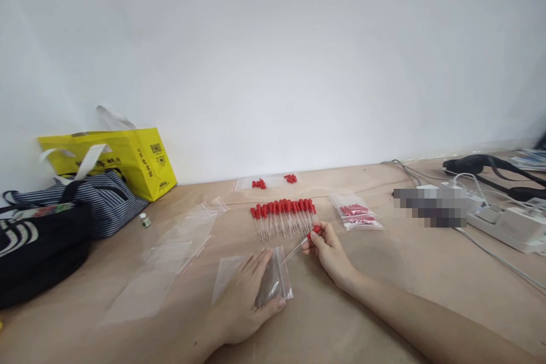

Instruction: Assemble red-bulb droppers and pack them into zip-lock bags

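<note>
My left hand (247, 298) lies with fingers spread on a clear zip bag (271, 284), pressing it to the table. Pinched by its red bulb in my right hand (326, 250) is a glass dropper (295, 249), its tip at the bag's right edge; whether the tip is inside I cannot tell. Behind both hands, a row of several red-topped droppers (284, 216) lies side by side. To the right of the row are filled zip bags (357, 213) with red bulbs inside. Flat clear bags (153, 273) spread out to the left.
Loose red bulbs (259, 183) rest on a clear bag near the wall. At left stand a yellow bag (149, 165), a striped bag (106, 205), a black bag (46, 250) and a small bottle (145, 220). Power strips (507, 222), cables and a black strap (469, 164) lie at right.
</note>
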A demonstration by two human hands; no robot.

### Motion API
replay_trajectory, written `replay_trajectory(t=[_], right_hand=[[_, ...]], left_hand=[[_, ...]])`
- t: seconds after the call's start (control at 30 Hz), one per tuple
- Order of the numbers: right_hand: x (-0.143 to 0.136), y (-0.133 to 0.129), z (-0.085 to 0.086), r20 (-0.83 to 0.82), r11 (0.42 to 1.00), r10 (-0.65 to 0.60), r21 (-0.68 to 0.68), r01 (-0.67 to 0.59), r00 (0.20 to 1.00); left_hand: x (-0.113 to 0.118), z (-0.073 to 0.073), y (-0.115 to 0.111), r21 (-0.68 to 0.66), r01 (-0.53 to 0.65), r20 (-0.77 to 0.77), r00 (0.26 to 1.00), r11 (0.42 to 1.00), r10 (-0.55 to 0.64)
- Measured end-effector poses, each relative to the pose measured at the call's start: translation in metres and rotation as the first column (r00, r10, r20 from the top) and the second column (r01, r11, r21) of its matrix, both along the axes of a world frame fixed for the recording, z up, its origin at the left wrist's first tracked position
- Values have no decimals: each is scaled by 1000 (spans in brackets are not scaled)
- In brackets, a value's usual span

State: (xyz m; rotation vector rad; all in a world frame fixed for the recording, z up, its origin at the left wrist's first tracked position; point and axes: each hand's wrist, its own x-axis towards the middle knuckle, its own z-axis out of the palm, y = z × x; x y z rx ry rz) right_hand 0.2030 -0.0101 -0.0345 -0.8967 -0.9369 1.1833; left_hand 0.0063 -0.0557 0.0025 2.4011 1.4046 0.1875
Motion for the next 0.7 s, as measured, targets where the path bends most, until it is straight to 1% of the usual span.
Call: replay_trajectory(t=[0.1,0.17,0.27,0.33,0.4,0.5,0.53,0.6,0.67,0.7], right_hand=[[-1,-4,0,1,995,93,-33,-93,996],[-1,-7,0,48,983,182,-42,-180,982],[2,-10,0,206,950,311,-29,-312,928],[5,-10,0,368,928,352,-21,-371,861],[9,-10,1,542,921,327,1,-390,774],[16,-9,5,729,914,223,76,-400,648],[19,-9,6,767,905,196,99,-415,610],[24,-8,9,814,882,189,106,-459,550],[29,-7,12,831,874,205,83,-478,518],[31,-7,12,830,878,214,67,-474,515]], left_hand=[[5,2,-1,5,-4,15,1000,1000,4],[8,1,-2,25,5,45,999,1000,-6],[11,-2,-1,73,28,98,995,997,-36],[14,-4,0,99,52,129,990,994,-64],[19,-6,2,110,74,151,984,991,-90],[28,-7,3,103,87,171,980,991,-104],[29,-8,3,100,83,182,978,991,-101],[26,-7,5,95,75,206,974,993,-93],[13,-4,7,83,88,210,972,993,-103],[4,-2,7,66,108,196,973,992,-119]])
